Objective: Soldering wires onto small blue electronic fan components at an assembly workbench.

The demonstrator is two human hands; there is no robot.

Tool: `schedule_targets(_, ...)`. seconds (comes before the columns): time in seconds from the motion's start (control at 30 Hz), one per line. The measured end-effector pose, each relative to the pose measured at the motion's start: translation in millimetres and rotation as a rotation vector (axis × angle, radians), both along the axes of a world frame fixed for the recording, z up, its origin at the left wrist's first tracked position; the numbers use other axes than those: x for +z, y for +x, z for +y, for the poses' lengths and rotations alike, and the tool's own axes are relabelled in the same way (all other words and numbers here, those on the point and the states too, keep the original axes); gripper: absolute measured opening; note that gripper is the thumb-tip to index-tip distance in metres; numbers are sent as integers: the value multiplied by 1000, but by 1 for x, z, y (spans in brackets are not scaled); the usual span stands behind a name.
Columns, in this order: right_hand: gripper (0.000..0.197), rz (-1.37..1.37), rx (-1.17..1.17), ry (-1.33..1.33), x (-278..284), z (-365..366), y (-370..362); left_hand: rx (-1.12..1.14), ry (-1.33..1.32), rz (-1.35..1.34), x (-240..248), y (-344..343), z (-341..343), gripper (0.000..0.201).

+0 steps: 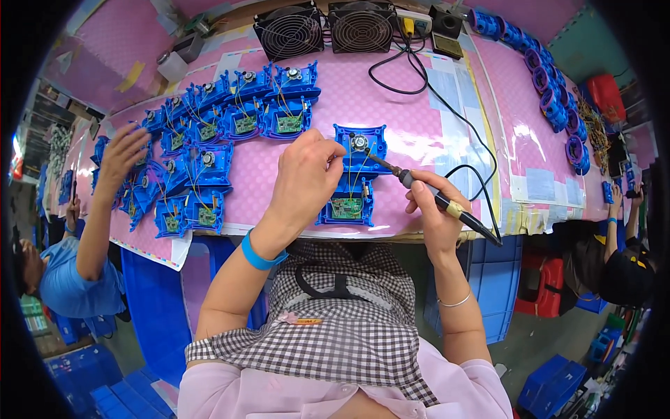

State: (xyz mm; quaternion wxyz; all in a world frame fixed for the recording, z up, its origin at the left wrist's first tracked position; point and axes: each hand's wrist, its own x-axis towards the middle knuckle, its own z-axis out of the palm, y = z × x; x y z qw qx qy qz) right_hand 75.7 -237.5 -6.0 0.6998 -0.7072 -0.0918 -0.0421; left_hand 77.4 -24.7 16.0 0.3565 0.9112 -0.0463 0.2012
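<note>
In front of me on the pink bench lies an opened blue plastic housing [379, 133] in two halves. Its far half carries a round speaker [359, 142]; a green circuit board [347, 208] sits in the near half, and thin wires run between them. My right hand [438, 209] grips a soldering iron [406, 179] like a pen, its tip by the speaker's lower right edge. Close to the housing's left side, my left hand [307, 174] has thumb and fingers pinched together. Whatever it holds is too small to make out.
Rows of similar blue housings [244, 112] spread over the left side, where a co-worker's hand [125, 150] reaches in. Two black fans [292, 31] stand at the back. The iron's black cable [481, 129] loops across the right. Blue ring-shaped parts [551, 105] line the far right.
</note>
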Motion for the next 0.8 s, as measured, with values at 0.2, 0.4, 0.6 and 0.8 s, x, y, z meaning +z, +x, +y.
schedule_targets(0.2,20,-3,23,21,-3,5,5,6,2,42,1,0,-1,9)
schedule_targets(0.4,20,2,31,3,-2,6,5,4,1,34,0,2,-3,8)
schedule_targets(0.6,20,-57,12,-51,1,2,4,-15,40,-21,-2,3,-5,10)
schedule_targets(0.8,18,-39,-53,-31,8,-11,9,-60,36,-13,6,3,-12,14)
